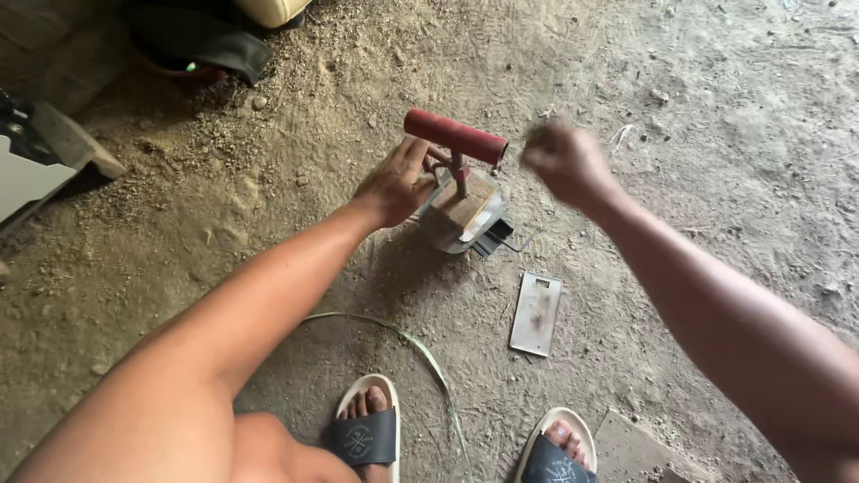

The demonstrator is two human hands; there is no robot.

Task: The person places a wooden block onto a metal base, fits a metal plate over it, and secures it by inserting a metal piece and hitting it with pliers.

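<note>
A small metal press-like tool stands on the dirt ground, with a red cylindrical handle on top and a wooden block inside its frame. My left hand rests against the tool's left side, fingers spread on it. My right hand hovers in the air to the right of the handle, blurred, fingers curled in; whether it holds anything is unclear. A flat rectangular metal plate lies on the ground just in front of the tool.
My two feet in black-and-white slides stand at the bottom. A thin green strap curves over the ground. A dark object and wooden pieces lie at the upper left. Another flat plate sits by the right foot.
</note>
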